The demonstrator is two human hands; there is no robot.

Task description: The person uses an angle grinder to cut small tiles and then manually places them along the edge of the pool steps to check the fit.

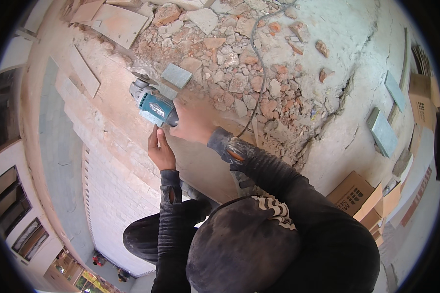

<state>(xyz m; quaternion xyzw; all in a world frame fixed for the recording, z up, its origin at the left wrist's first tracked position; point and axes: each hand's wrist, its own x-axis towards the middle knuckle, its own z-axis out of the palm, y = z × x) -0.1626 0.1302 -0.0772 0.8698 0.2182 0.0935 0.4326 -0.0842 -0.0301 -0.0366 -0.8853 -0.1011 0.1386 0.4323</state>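
My right hand [193, 120] is wrapped round the rear body of a teal angle grinder [154, 105], its grey metal head pointing away to the left. The disc end [144, 78] is partly smeared, with a dusty haze beside it. Under the grinder lies a pale blue-grey tile [150, 117], mostly covered by the tool. Thumb and fingers of my left hand [162, 152] pinch together at the tile's near corner. Just beyond the grinder rests another small blue-grey tile piece [177, 75]. Both my sleeves are dark and dusty.
Broken brick and mortar rubble [239, 73] spreads ahead and to the right, crossed by a dark cable [263, 63]. Loose tiles [382, 132] and cardboard boxes [352, 193] stand at right. A floor slab [117, 24] lies far left. Pale paving [115, 195] runs along the left.
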